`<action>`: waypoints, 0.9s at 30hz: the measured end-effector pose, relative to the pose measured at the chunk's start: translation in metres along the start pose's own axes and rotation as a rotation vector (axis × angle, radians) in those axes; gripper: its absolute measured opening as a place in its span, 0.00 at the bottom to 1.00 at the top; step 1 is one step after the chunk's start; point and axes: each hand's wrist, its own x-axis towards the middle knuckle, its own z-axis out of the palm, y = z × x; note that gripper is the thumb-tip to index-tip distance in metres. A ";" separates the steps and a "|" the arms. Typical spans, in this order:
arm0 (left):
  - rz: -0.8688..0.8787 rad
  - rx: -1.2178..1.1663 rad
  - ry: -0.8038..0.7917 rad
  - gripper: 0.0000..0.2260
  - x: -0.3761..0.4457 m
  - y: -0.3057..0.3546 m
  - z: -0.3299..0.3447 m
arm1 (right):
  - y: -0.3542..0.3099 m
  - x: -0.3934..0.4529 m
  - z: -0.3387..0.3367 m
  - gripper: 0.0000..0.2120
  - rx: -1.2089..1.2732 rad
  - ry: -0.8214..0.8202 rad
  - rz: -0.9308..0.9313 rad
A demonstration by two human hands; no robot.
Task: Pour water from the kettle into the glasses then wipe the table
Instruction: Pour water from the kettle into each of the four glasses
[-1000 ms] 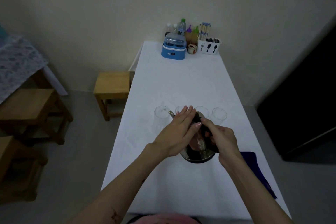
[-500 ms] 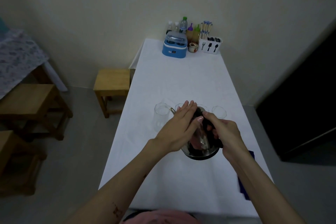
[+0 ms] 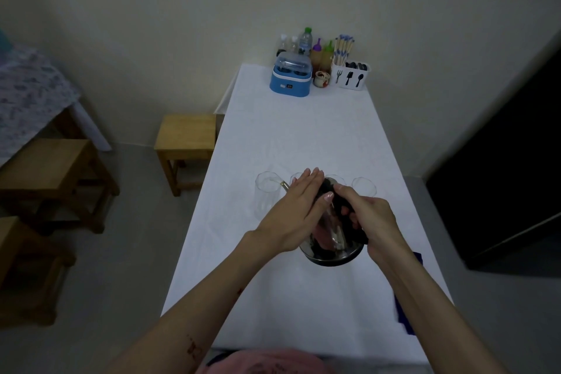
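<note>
A steel kettle point(image 3: 331, 255) hangs tilted over the white table point(image 3: 303, 136), its thin spout point(image 3: 283, 184) reaching the rim of the leftmost glass point(image 3: 267, 194). My right hand point(image 3: 367, 218) grips the kettle's black handle. My left hand point(image 3: 299, 212) lies flat over the lid, fingers straight and together. More clear glasses stand in the same row: one point(image 3: 295, 179) mostly hidden behind my left fingers, one point(image 3: 339, 180) behind the kettle, one point(image 3: 364, 187) at the right. A dark blue cloth point(image 3: 405, 317) lies at the table's right edge, partly under my right forearm.
At the table's far end stand a blue appliance point(image 3: 291, 76), several bottles point(image 3: 306, 39) and a white cutlery holder point(image 3: 350, 74). A wooden stool point(image 3: 185, 136) stands left of the table, with larger wooden stools point(image 3: 51, 173) further left. A dark doorway is on the right.
The view has shifted slightly, and both hands and the kettle sit a little higher in it. My right forearm now covers more of the blue cloth. Both grips are unchanged.
</note>
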 end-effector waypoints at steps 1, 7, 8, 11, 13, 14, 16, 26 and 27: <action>0.001 0.001 0.001 0.27 0.000 -0.001 0.000 | 0.000 0.001 0.001 0.23 0.000 0.001 0.002; -0.001 0.000 0.015 0.27 0.004 -0.006 0.001 | -0.001 0.004 0.003 0.20 -0.001 -0.014 -0.002; -0.002 0.002 0.017 0.27 0.005 -0.007 0.001 | -0.001 0.004 0.004 0.19 -0.004 -0.016 -0.003; -0.006 -0.006 0.020 0.27 0.006 -0.009 0.000 | -0.002 0.007 0.006 0.21 -0.013 -0.018 0.001; -0.009 -0.009 0.020 0.27 0.007 -0.010 0.000 | -0.002 0.008 0.008 0.23 -0.024 -0.018 0.005; -0.011 -0.009 0.020 0.27 0.007 -0.011 -0.001 | -0.002 0.009 0.008 0.24 -0.031 -0.017 0.007; -0.014 -0.006 0.017 0.27 0.008 -0.012 -0.001 | -0.001 0.010 0.010 0.26 -0.040 -0.017 0.012; -0.029 -0.025 -0.007 0.27 0.008 -0.016 0.000 | 0.002 0.012 0.012 0.24 -0.042 -0.022 0.016; -0.030 -0.025 -0.009 0.27 0.008 -0.016 0.000 | 0.002 0.012 0.012 0.23 -0.043 -0.020 0.017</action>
